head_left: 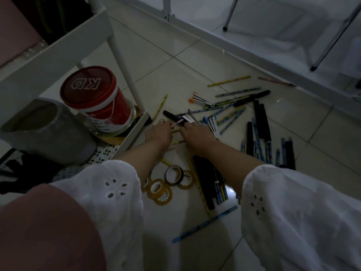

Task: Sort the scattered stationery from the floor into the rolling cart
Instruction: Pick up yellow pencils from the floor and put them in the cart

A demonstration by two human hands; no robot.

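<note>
Pinkish, blurry thin pen [178,121] is pinched by the left hand [158,132]; the right hand [196,136] hides its fingertips, grip unclear.

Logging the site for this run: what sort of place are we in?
Likely a dim room in a home or small office: a pale tiled floor, a white rolling cart beside the person, and slim metal furniture legs standing on the tiles.
</note>
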